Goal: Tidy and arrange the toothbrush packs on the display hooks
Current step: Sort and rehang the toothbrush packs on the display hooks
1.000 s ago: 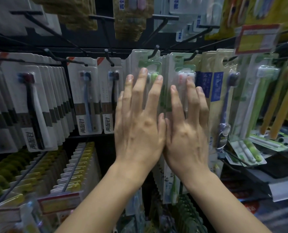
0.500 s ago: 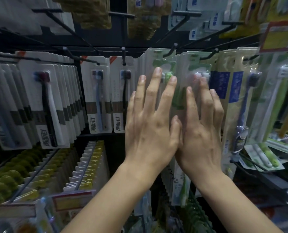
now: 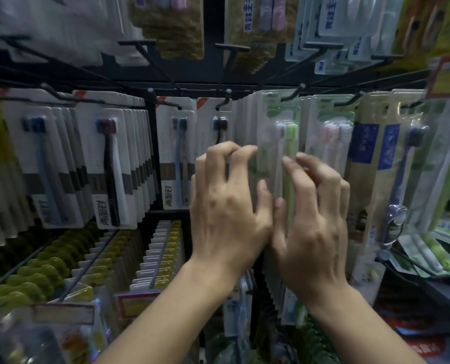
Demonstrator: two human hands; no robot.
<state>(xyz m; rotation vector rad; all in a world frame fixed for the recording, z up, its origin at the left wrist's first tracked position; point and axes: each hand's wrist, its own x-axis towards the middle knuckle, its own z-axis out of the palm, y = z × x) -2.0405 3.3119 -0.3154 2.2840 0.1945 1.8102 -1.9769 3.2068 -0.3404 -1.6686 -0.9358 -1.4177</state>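
Observation:
A row of clear packs with white and green toothbrushes (image 3: 288, 132) hangs from a black hook (image 3: 296, 91) at the centre. My left hand (image 3: 229, 203) has its fingers curled round the left edge of this row, thumb on the front pack. My right hand (image 3: 313, 216) is beside it, thumbs nearly touching, with bent fingers hooked on the front pack's face. A second row of green-carded packs with pink brushes (image 3: 333, 132) hangs just to the right. The packs' lower halves are hidden behind my hands.
White-carded packs (image 3: 108, 164) fill the hooks to the left, and two thinner rows (image 3: 177, 158) hang near my left hand. Gold and blue packs (image 3: 376, 164) hang on the right. Yellow-green packs (image 3: 155, 253) sit on lower hooks. More packs hang above. A price tag (image 3: 448, 77) juts out upper right.
Both hands lay flat with straight fingers pressed on the green packs; now their fingers are curled and the hands sit lower. The camera view has shifted left and tilted up.

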